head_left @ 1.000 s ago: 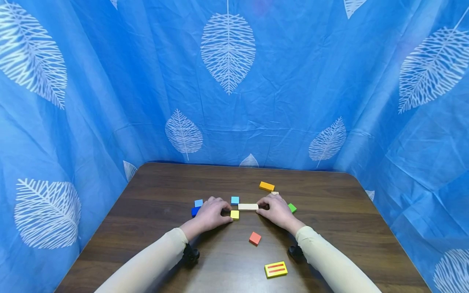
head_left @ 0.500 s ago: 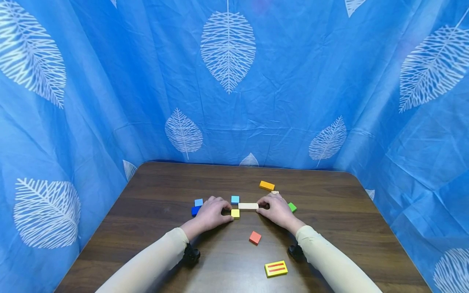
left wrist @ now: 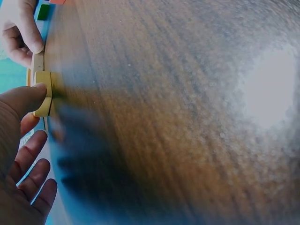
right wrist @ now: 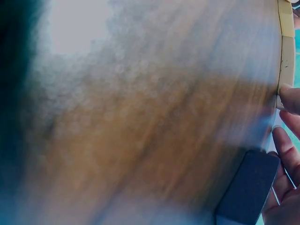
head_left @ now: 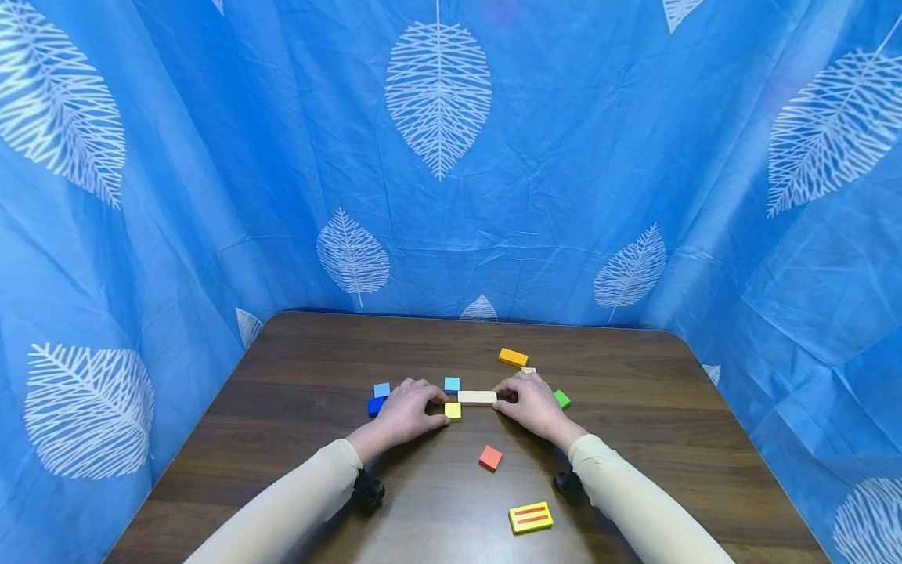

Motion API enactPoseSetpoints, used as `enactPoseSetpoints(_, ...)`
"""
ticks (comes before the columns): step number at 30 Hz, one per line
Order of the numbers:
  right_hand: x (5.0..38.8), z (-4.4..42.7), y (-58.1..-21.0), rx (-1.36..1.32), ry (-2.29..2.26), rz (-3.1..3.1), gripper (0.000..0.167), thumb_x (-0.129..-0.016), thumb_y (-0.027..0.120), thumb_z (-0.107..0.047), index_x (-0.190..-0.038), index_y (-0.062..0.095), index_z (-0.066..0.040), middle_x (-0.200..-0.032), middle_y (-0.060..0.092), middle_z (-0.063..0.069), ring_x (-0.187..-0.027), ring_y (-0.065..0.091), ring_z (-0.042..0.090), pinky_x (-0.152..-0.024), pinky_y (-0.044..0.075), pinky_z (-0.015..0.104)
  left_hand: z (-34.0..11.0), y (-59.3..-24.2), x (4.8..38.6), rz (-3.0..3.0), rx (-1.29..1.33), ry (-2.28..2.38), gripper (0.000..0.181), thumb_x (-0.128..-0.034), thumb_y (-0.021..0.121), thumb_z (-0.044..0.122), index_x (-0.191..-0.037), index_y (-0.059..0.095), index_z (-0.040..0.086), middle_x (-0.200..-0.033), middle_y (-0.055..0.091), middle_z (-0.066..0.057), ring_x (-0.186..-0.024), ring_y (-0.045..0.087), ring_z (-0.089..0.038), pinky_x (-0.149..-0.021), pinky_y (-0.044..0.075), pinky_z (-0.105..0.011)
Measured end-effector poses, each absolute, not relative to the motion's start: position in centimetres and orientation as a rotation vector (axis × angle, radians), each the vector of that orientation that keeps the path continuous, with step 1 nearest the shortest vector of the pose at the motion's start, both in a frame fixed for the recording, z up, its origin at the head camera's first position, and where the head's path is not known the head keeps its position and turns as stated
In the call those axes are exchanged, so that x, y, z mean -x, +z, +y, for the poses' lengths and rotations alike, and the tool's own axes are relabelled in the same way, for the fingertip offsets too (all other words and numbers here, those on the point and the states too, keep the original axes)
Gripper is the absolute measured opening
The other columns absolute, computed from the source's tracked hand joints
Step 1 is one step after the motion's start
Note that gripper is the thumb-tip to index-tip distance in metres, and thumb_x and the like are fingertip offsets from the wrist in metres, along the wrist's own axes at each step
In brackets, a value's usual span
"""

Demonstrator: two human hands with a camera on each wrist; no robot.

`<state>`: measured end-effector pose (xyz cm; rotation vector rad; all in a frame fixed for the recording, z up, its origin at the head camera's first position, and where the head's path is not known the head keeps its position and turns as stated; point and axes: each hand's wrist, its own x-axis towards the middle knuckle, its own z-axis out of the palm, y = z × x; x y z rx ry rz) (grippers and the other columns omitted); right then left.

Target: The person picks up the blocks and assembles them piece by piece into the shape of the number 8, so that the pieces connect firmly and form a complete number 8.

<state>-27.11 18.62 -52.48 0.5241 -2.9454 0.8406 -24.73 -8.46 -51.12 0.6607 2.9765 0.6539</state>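
Thumb and forefinger of my left hand (head_left: 405,411) pinch a small yellow block (head_left: 452,412); its other fingers are spread in the left wrist view (left wrist: 18,159). A long pale wooden block (head_left: 477,398) lies just right of the yellow one, its left end close to it. My right hand (head_left: 533,404) pinches the right end of this pale block between thumb and forefinger. The right wrist view has the pale block (right wrist: 287,61) end to end with the yellow block (right wrist: 286,18). Just beyond the yellow block in the head view sits a light blue block (head_left: 452,385).
Left of my left hand are another light blue block (head_left: 381,390) and a dark blue one (head_left: 377,406). An orange block (head_left: 514,357) lies farther back, a green one (head_left: 561,399) right of my right hand. Nearer are a red block (head_left: 490,458) and a yellow red-striped block (head_left: 531,518).
The yellow block and my left thumb have shifted very slightly to the right. My right hand and the pale block look the same as before.
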Motion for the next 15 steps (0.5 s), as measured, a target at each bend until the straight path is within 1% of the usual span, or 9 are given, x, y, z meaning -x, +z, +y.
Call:
enactPoseSetpoints(5,27.15,18.64,-52.51,-0.524,0.835,-2.949,0.018,-0.088,0.082,-0.029,-0.104,0.077,-0.020,-0.094,0.064,-0.010,-0.096,0.057,0.015,-0.101,0.040,0.046,-8.49,-51.10,24.80,2.977,-0.670,0.651,0.030,-0.0886,0.080,0.040,-0.108,0.075,0.019,-0.103,0.067,0.005,-0.101,0.055,-0.019,-0.092,0.046,-0.044)
enactPoseSetpoints(15,27.15,18.58,-52.51,-0.511,0.828,-2.957,0.020,-0.088,0.082,-0.029,-0.104,0.077,-0.019,-0.095,0.064,-0.009,-0.097,0.057,0.016,-0.100,0.041,0.045,-8.42,-51.28,24.86,2.994,-0.657,0.641,0.029,-0.0882,0.080,0.041,-0.106,0.075,0.019,-0.103,0.066,0.005,-0.101,0.055,-0.019,-0.093,0.046,-0.043)
